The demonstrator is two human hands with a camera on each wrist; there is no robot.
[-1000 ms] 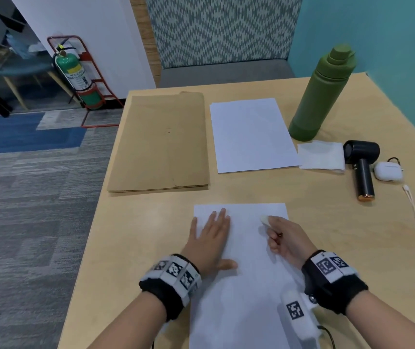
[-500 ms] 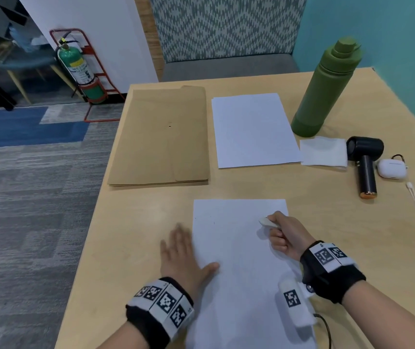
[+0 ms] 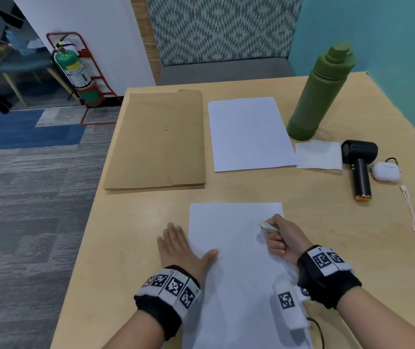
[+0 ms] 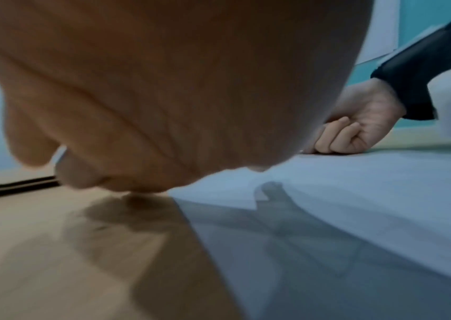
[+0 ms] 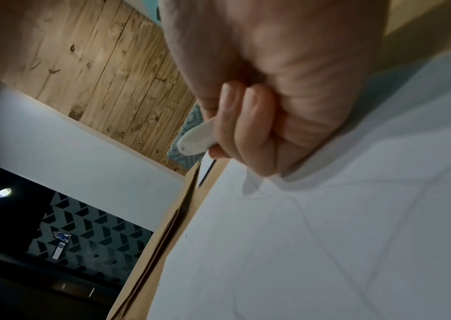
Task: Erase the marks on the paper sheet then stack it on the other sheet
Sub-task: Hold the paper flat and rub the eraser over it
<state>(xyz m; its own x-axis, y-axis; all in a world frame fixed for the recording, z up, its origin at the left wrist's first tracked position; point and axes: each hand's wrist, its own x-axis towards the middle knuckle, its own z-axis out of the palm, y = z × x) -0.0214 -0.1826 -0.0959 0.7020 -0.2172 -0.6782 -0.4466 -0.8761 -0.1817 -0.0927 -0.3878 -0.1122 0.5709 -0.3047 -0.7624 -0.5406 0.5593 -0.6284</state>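
A white paper sheet [image 3: 236, 268] lies near the table's front edge; faint pencil lines show on the sheet [image 5: 328, 249] in the right wrist view. A second white sheet [image 3: 249, 133] lies farther back. My right hand [image 3: 280, 235] grips a white eraser [image 3: 266, 226] and rests on the near sheet's upper right part. The eraser [image 5: 197, 138] sticks out of the curled fingers. My left hand [image 3: 178, 245] lies flat on the table by the sheet's left edge, its thumb on the paper.
A brown envelope [image 3: 158, 139] lies at the back left. A green bottle [image 3: 319, 94], a white napkin [image 3: 318, 154], a black handheld fan [image 3: 360, 167], a white earbud case [image 3: 386, 172] and a cord [image 3: 410, 210] sit on the right. The table's left edge [image 3: 85, 222] drops to carpet.
My left hand slid off the near sheet to the left, onto the table beside its edge. The right hand with the eraser stayed at the sheet's upper right.
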